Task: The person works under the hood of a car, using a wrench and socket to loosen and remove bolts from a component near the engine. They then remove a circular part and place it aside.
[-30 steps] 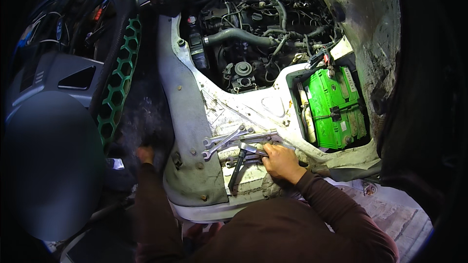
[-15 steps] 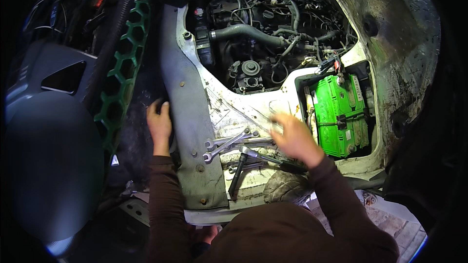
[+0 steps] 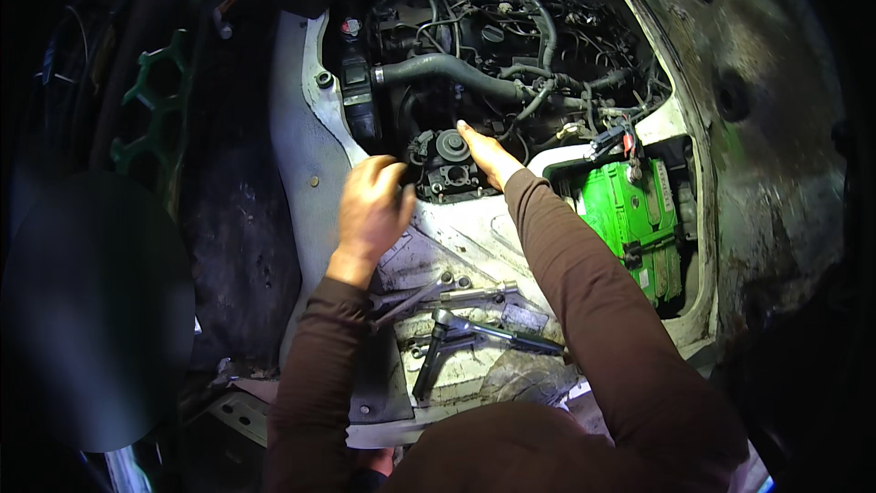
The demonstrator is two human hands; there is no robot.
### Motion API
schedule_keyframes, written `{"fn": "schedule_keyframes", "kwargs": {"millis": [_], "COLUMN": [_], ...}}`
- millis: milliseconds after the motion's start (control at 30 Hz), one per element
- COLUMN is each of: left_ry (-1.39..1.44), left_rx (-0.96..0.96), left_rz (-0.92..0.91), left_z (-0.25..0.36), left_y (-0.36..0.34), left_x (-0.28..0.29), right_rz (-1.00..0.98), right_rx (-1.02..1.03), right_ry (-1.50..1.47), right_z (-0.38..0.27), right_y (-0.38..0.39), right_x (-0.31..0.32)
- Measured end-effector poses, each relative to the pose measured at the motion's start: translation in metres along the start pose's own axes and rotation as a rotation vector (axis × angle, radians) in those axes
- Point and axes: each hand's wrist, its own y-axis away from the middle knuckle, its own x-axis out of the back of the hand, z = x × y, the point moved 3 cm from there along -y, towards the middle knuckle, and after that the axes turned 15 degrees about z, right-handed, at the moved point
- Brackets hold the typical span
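In the engine bay, my right hand [image 3: 490, 157] reaches along the right side of a round-topped metal housing [image 3: 451, 146] that looks like a fuel primer pump. One digit is stretched out by its cap; the other fingers are mostly hidden. Left of that housing, my left hand [image 3: 370, 210] hovers over the white panel edge, slightly blurred. Its fingers are loosely bent, thumb apart, with nothing visible in them. Below the hands lie a ratchet [image 3: 493, 333] with a dark handle, a black-handled tool [image 3: 429, 361] and several wrenches [image 3: 415, 299] on the white panel [image 3: 474, 237].
A green battery [image 3: 620, 219] sits in a recess at the right, with cable clamps [image 3: 616, 139] above it. A thick grey hose [image 3: 447, 70] crosses the engine. A dirty cloth or glove [image 3: 525, 376] lies near the front edge. Grey matting [image 3: 306, 128] borders the left.
Both hands have moved to the metal housing: the right forward and left from over the panel, the left forward and right from the dark area. The view has shifted slightly.
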Motion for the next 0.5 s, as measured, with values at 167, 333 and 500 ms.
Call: {"fn": "schedule_keyframes", "kwargs": {"millis": [167, 333, 500], "left_ry": [-0.281, -0.169, -0.162], "left_rx": [0.48, 0.571, 0.493], "left_rz": [-0.443, -0.78, -0.618], "left_z": [-0.008, -0.037, -0.027], "left_y": [-0.056, -0.079, -0.064], "left_x": [-0.082, -0.111, -0.114], "right_rz": [0.024, -0.096, 0.019], "right_rx": [-0.293, -0.438, -0.413], "right_ry": [-0.281, -0.307, -0.13], "right_z": [0.012, 0.008, 0.017], "right_y": [-0.023, -0.029, -0.038], "right_x": [-0.018, -0.018, -0.01]}}
